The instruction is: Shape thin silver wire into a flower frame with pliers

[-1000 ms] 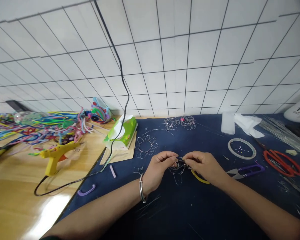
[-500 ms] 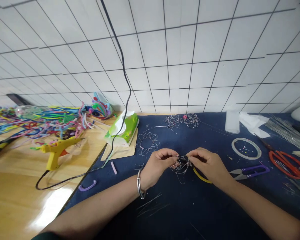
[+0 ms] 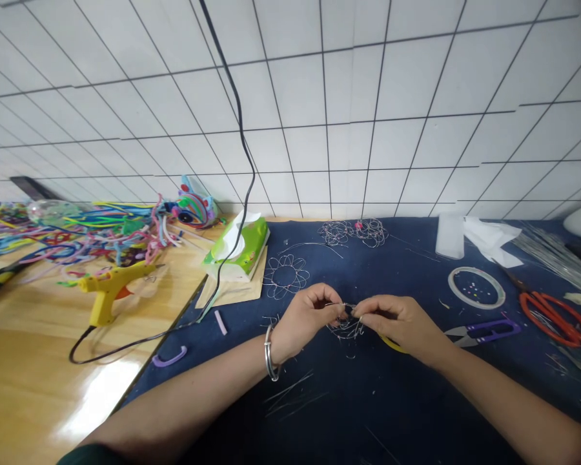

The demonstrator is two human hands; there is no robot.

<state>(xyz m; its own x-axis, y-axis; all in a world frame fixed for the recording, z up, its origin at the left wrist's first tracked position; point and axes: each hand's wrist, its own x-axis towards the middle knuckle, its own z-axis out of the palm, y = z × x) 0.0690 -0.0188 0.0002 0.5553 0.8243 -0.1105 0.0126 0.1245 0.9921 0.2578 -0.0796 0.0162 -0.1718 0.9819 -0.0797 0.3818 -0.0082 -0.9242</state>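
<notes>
Taking the openwork wire piece (image 3: 345,332) as the middle of the clock, with 12 toward the wall, the left hand (image 3: 301,325) is at 9 and the right hand (image 3: 404,325) is at 3. Both hands are clamped by the fingertips on this wire, with only a small gap between them. The piece is in front of the person, over the blue cloth (image 3: 397,407) that covers this part of the desk (image 3: 24,374).

The step in hand seems to be fine bending or joining of the wire — exactly which, I cannot tell, because the fingers hide the ends. In my judgement, the next move calls for a steady left pinch and a small, careful turn from the right.

A flower-shaped wire ring (image 3: 286,275) lies between 10 and 11, and two wire bundles (image 3: 353,232) at 12. Toward 3 there are purple snips (image 3: 489,330) and, farther, red-handled scissors (image 3: 556,316). A yellow curved part (image 3: 393,345), half hidden near 4 — just by the right hand — could catch a loop. Loose wire pieces (image 3: 290,395) lie near 7. The tissue packet (image 3: 252,248) at 10 and the yellow glue gun (image 3: 105,300) at 9 are well apart, not in the way.
</notes>
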